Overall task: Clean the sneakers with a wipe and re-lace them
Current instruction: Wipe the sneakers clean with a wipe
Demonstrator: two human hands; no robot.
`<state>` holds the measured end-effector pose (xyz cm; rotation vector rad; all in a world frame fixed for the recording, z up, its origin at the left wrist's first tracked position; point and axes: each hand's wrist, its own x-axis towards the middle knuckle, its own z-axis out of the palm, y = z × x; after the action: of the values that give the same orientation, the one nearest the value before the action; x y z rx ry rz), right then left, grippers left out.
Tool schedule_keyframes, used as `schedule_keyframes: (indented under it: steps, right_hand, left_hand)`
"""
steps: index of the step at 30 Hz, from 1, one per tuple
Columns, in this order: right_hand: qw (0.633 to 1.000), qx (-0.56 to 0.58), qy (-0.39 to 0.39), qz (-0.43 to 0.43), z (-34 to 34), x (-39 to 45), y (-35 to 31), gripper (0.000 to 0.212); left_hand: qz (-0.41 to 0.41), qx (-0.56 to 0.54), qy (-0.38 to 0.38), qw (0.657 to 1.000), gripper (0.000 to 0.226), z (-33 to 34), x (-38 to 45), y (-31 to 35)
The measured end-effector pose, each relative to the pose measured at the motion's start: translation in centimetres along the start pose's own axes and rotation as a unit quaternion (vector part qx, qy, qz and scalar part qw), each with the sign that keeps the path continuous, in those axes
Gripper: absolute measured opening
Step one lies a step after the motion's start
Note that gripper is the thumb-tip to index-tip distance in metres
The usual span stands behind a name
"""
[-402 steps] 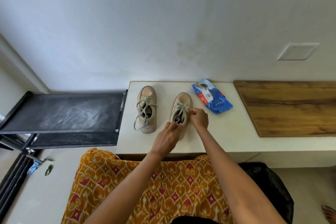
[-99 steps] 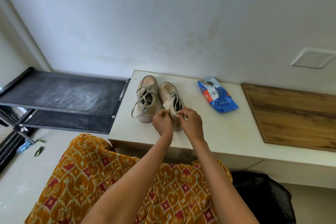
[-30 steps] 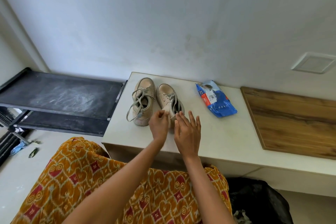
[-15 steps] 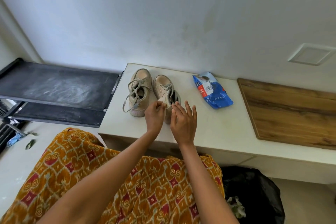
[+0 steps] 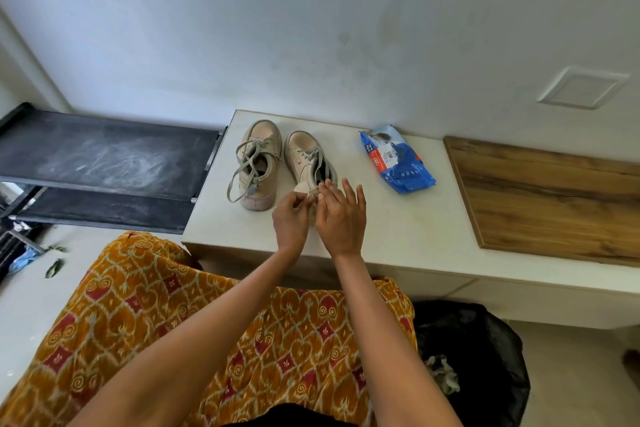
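Head cam looks down on a long white bench top (image 5: pixel 398 232) against the wall, with two beige canvas lace-up sneakers (image 5: pixel 258 163) sitting side by side near its left end and a blue plastic wipes packet (image 5: pixel 398 163) just right of them. Left hand (image 5: pixel 291 218) has its fingers curled in, pinching something at the heel end of the right sneaker (image 5: pixel 304 159), lace or tongue, can't really tell. Right hand (image 5: pixel 341 218) sits just beside it, fingers mostly straight and spread, fingertips at the same spot.
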<state>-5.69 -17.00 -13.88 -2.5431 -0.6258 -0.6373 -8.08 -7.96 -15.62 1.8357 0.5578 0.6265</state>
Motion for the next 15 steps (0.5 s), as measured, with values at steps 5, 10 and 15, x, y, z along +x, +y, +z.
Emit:
schedule_keyframes:
  steps: [5, 10, 15]
  right_hand:
    - [0.999, -0.001, -0.026, 0.019, -0.6, 0.4, -0.7, 0.040]
    - [0.995, 0.043, -0.075, 0.051, -2.0, 1.8, -1.3, 0.018]
    - [0.991, -0.036, -0.114, 0.052, -4.2, 3.1, -2.1, 0.013]
  left_hand:
    - [-0.103, -0.037, 0.041, 0.993, 0.011, 0.7, 2.6, 0.8]
    - [-0.118, -0.005, 0.003, 0.993, 0.013, 0.4, 4.4, 1.7]
    - [-0.115, -0.027, -0.010, 0.993, 0.008, 0.2, 1.4, 2.2]
